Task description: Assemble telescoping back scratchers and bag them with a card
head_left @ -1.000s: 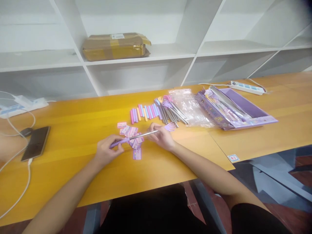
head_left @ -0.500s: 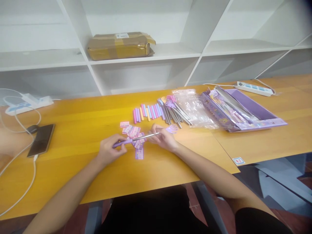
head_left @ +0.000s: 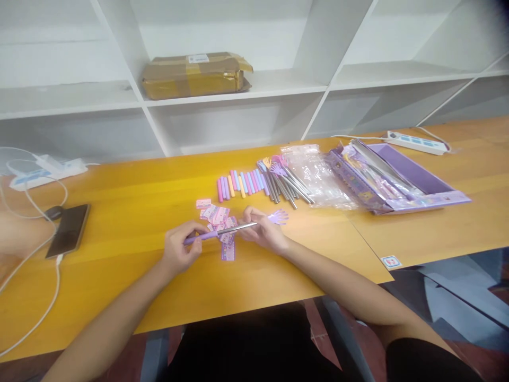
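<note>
Hands: my left hand [head_left: 181, 249] is pinched shut on the purple grip end of a little telescopic back scratcher [head_left: 234, 228], and my right hand [head_left: 260, 231] is closed around the metal rod further along.
What changed: compared with a second ago the rod looks a bit shorter between my hands and the purple hand-shaped head [head_left: 278, 216] sits closer to my right fingers, so I'd guess it's getting pushed in, or the grip is being seated.
Where it is: scratcher is held just above the counter [head_left: 119, 212], right over the scattered pink tags [head_left: 217, 216].
Nearby: row of pastel grip sleeves [head_left: 238, 184] and a bundle of spare rods [head_left: 284, 183] beyond my hands, purple box [head_left: 401, 180] well off right.
</note>
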Demonstrator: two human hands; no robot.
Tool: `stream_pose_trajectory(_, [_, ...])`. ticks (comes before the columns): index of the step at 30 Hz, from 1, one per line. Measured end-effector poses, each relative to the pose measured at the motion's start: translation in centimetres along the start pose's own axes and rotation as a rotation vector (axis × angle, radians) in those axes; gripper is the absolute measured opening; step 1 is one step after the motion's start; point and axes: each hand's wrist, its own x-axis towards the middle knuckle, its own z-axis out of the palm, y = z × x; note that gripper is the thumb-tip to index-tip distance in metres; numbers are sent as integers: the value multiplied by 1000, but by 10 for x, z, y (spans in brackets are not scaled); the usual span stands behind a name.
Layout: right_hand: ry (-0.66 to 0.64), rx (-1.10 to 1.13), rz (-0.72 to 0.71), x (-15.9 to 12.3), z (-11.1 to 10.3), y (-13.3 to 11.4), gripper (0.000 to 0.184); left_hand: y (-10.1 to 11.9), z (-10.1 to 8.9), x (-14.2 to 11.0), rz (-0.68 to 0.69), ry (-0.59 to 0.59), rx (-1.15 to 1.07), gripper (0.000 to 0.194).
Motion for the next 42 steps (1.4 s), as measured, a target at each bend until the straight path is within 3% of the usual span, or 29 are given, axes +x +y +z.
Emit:
stream_pose_trajectory(19, [-115,32,-12,-8,24,23,39,7,15,-10,-18,-29,-133,28])
stream_pose_trajectory(28, [-138,37,4,-12,27,28,39,18,21,-13,-40,-28,-140,28])
stream_pose_trajectory(42, [-122,-12,24,-13,23,35,31,14,31,-18,-68,-19,-147,29])
